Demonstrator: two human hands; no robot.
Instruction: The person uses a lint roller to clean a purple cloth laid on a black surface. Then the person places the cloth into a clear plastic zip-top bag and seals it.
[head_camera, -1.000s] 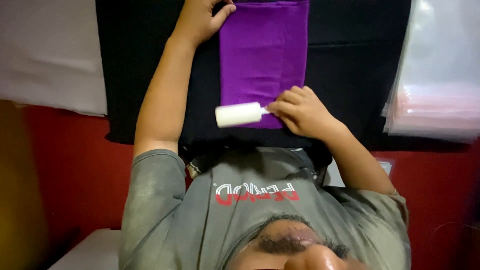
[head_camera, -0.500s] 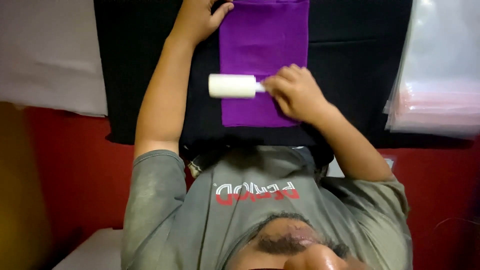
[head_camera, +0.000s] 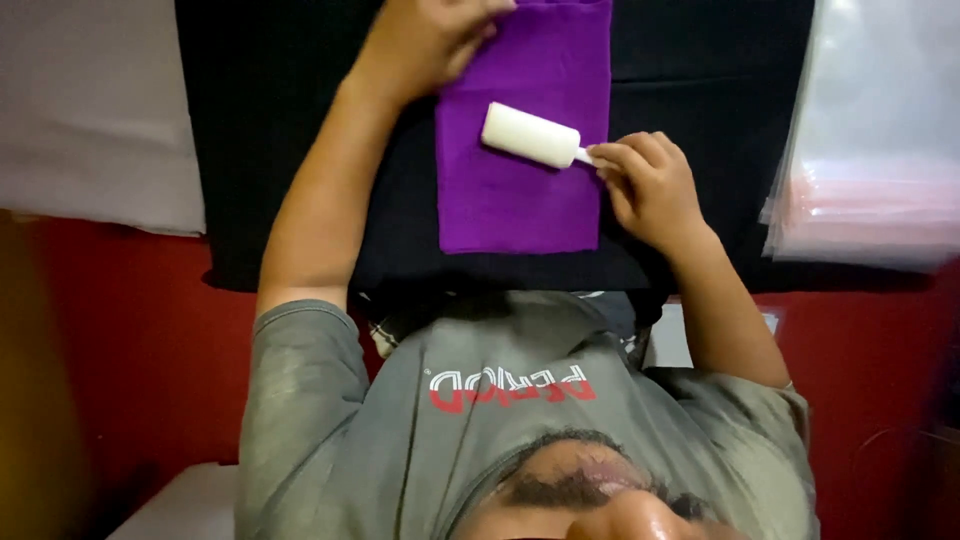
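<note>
Lying at the far left is a pale grey sheet (head_camera: 90, 110), flat against the edge of a black cloth (head_camera: 270, 150) that covers the work surface. Next comes the person's left hand (head_camera: 425, 35) (on the left of the picture, at the end of the long bare forearm), pressing down on the upper left corner of a folded purple cloth (head_camera: 520, 200); its fingers are curled loosely and rest on the fabric, holding nothing, though the top of the frame cuts off part of them. That purple cloth sits in the middle of the black one, its long sides running up and down the picture. Across its upper half lies a white lint roller (head_camera: 530, 135), tilted, its head touching the fabric. Its short handle runs to the right into the right hand (head_camera: 650, 185), whose fingers are closed around it just off the purple cloth's right edge. Farther right, a stack of clear plastic bags (head_camera: 870, 150) overlaps the black cloth's edge. Below it all, a grey T-shirt (head_camera: 400, 430) fills the lower frame.
</note>
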